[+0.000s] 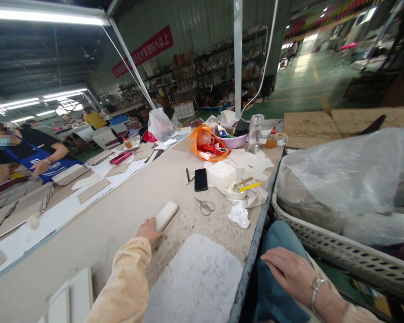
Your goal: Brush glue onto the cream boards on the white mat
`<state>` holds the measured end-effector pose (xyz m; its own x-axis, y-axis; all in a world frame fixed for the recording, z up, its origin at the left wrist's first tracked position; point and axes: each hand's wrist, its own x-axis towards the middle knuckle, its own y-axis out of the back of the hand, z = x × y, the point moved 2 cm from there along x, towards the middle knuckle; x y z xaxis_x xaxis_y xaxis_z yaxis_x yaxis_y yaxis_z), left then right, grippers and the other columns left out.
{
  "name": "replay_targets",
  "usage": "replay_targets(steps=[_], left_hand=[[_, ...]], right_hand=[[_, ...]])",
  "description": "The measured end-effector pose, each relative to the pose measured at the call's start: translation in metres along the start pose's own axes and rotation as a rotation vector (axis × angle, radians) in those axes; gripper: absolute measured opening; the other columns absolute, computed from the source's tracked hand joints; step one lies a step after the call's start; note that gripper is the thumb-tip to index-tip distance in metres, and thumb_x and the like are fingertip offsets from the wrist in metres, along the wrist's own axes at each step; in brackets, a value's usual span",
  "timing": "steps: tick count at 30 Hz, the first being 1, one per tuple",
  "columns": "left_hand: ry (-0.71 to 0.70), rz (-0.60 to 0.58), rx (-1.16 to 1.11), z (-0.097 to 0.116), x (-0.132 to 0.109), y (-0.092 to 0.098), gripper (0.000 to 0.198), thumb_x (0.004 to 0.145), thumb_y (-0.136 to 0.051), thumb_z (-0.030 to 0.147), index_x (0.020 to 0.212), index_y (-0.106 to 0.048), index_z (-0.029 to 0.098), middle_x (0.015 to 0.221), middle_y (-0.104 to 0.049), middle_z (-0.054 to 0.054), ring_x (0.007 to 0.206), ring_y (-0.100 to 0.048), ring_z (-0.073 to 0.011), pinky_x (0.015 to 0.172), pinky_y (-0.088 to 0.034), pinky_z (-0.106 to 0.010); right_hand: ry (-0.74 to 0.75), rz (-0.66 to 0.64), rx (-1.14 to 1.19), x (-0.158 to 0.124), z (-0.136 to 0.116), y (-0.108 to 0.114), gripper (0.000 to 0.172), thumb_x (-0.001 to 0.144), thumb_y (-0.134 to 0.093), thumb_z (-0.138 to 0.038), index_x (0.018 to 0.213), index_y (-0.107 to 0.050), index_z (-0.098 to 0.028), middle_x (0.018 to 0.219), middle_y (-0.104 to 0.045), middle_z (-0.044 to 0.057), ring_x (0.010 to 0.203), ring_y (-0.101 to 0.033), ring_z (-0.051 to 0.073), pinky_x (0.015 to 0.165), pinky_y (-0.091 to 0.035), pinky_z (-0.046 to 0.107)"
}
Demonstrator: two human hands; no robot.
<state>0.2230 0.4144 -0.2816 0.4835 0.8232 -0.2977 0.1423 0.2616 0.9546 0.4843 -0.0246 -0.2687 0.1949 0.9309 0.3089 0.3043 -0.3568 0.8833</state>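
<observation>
My left hand (148, 229) reaches forward over the workbench (128, 211) and its fingers curl round the near end of a flat cream oblong piece (166, 215). A pale yellow sleeve covers that arm. My right hand (289, 269) lies flat on my lap on blue fabric, fingers stretched out, holding nothing; a metal bracelet sits on its wrist. Just beyond the cream piece lie scissors (205, 206), a crumpled white tissue (239, 215) and a black phone (201, 179). A grey rounded board (195, 278) rests at the bench's near edge.
A white glue bowl with a yellow-handled brush (237, 188), a white block (222, 174), an orange bag (207, 146), a purple bowl (230, 140) and bottles stand further back. A perforated basket (340, 251) with plastic-wrapped goods sits right. A co-worker in a blue apron (37, 157) works at left.
</observation>
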Motion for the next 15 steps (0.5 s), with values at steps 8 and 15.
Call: replay_targets(steps=[8,15], left_hand=[[0.024,0.008,-0.110,-0.003,0.003,0.002,0.080,0.056,-0.070,0.043,0.125,-0.047,0.009,0.125,-0.053,-0.024,0.114,-0.054,-0.0360,0.094,-0.041,-0.040],[0.246,0.160,-0.345,-0.043,-0.037,-0.003,0.071,0.087,-0.036,0.052,0.139,-0.030,0.004,0.145,-0.036,-0.023,0.136,-0.032,-0.0327,0.107,-0.033,-0.040]], right_hand=[[0.003,0.004,-0.014,-0.002,0.003,-0.001,0.025,0.090,-0.043,-0.015,0.099,-0.065,-0.022,0.091,-0.069,0.005,0.085,-0.065,0.016,0.080,-0.054,0.030],[0.021,0.018,-0.011,-0.006,0.010,-0.003,0.022,0.091,-0.045,-0.020,0.101,-0.065,-0.023,0.094,-0.070,0.004,0.087,-0.066,0.017,0.081,-0.055,0.031]])
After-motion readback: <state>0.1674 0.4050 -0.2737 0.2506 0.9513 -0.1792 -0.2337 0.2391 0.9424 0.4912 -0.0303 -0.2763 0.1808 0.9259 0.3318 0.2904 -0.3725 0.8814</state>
